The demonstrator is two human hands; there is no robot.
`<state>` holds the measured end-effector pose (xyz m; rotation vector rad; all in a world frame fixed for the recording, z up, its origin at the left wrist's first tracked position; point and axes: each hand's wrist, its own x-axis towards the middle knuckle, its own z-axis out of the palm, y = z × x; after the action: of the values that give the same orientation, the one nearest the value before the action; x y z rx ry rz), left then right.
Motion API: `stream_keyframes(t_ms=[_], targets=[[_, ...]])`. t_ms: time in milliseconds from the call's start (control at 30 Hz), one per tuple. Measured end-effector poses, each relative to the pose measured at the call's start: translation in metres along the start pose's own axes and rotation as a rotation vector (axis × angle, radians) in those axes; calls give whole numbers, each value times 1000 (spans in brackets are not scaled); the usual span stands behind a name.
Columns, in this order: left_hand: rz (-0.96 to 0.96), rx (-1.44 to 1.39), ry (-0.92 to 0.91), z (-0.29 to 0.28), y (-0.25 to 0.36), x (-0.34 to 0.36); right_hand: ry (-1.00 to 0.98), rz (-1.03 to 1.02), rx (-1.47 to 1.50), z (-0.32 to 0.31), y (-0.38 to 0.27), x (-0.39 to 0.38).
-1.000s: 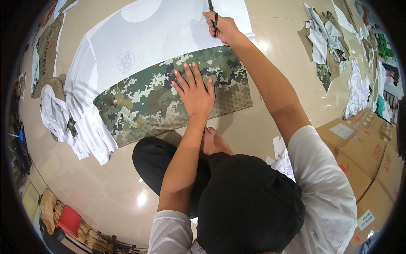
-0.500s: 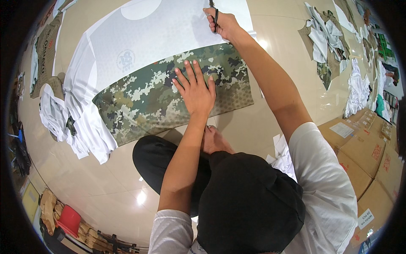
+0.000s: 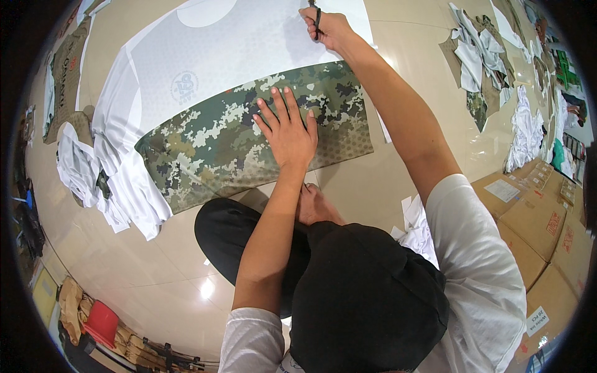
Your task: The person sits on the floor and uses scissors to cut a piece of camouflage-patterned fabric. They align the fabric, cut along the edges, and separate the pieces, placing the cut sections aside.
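My left hand [image 3: 291, 140] lies flat with fingers spread on a camouflage-printed strip of fabric [image 3: 208, 152] in green, brown and white. Beyond that strip the same spread cloth continues as a white shirt-shaped panel [image 3: 249, 43], with a curved neckline cut-out and a faint round print. At the far right edge of the panel, my right hand [image 3: 326, 30] is closed around the black handles of a pair of scissors [image 3: 318, 23]. Their blades run up to the top rim, so how far they are open cannot be seen.
Crumpled white cloth [image 3: 127, 186] lies left of the panel, near a brown printed piece [image 3: 65, 81]. Fabric scraps [image 3: 476, 56] are scattered on the tiled floor at far right. Cardboard boxes [image 3: 528, 217] stand at right. My bare foot [image 3: 316, 205] rests close to the camouflage edge.
Hardly anything differs. My right hand and the scissors have shifted very slightly, and a narrow white strip shows more beside the right forearm. The left hand stays in place.
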<state>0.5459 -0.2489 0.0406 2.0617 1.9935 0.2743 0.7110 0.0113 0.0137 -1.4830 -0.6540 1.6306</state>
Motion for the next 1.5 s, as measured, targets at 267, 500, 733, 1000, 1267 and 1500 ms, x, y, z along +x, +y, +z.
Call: stream_keyframes(t_ms=[267,500,733,1000,1267,1500], targets=[[-10,6,2,-1,-5,-2,104,51,28,29,-20,-1],[4,-22,0,-1,2,1,31,31,44,9,-29,8],[0,-31,2,-1,1,0,13,118,10,-12,-24,-7],[-2,-32,6,0,-1,0,-41,122,12,-10,-32,0],[3,-61,16,-1,-1,0,-55,57,-2,-5,-44,33],[4,-64,10,-3,1,-1,-65,36,-34,-9,-51,45]])
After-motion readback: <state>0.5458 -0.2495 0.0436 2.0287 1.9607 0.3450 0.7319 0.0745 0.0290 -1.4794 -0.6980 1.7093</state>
